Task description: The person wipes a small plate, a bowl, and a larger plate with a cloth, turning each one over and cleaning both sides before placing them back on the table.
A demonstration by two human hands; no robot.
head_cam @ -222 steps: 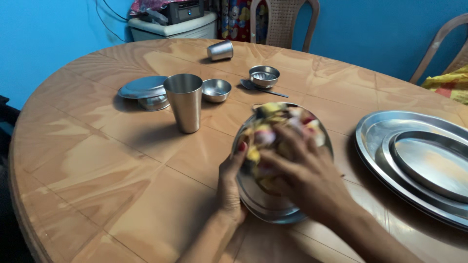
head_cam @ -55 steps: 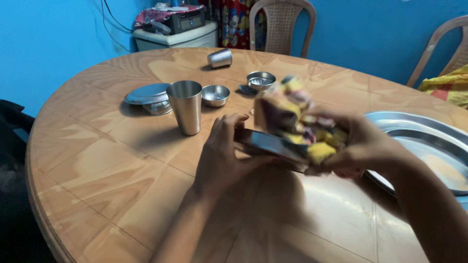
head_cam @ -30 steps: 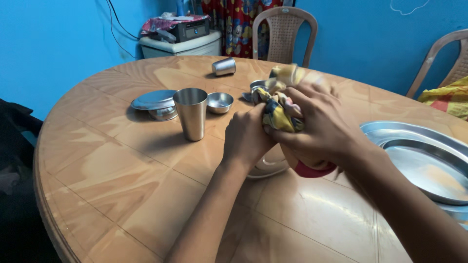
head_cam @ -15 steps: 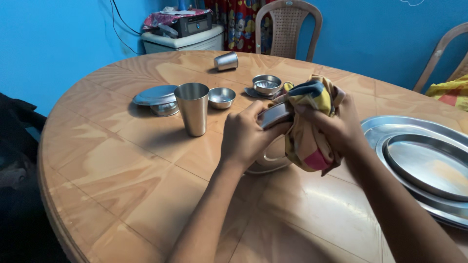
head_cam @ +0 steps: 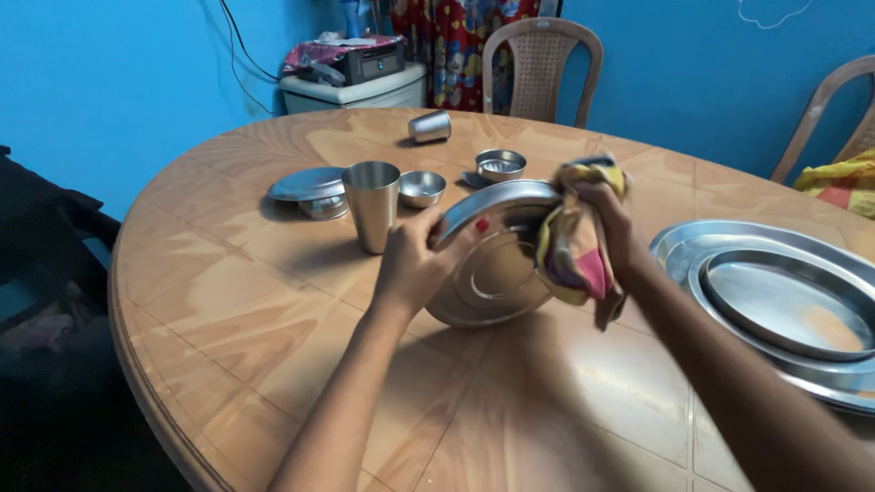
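Steel, round and shiny, the plate (head_cam: pixel 492 273) stands tilted on its edge near the middle of the wooden desk (head_cam: pixel 228 301), its underside turned toward the camera and its lower rim touching or just above the desk top. The left hand (head_cam: pixel 415 264) grips the plate's rim at about 9 o'clock, fingers curled over the edge with a red-painted nail showing. The right hand (head_cam: pixel 606 223) is closed on a bunched cloth (head_cam: pixel 574 251) of yellow, red and dark patches and presses it against the plate's rim at about 2 o'clock; a tail of the cloth hangs down past the plate at 4 o'clock.

At 10 o'clock from the plate stands an upright steel tumbler (head_cam: pixel 372 205), and just beyond it sits a small steel bowl (head_cam: pixel 421 188). Further out at 10 o'clock a flat steel lid (head_cam: pixel 308 184) rests on top of another small vessel. At 12 o'clock is a second small bowl (head_cam: pixel 500 165) with a spoon beside it, and beyond that a small steel cup (head_cam: pixel 429 127) lies on its side. At 3 o'clock large oval steel trays (head_cam: pixel 775 301) lie nested on the desk. Plastic chairs (head_cam: pixel 540 64) stand past the far edge against a blue wall.
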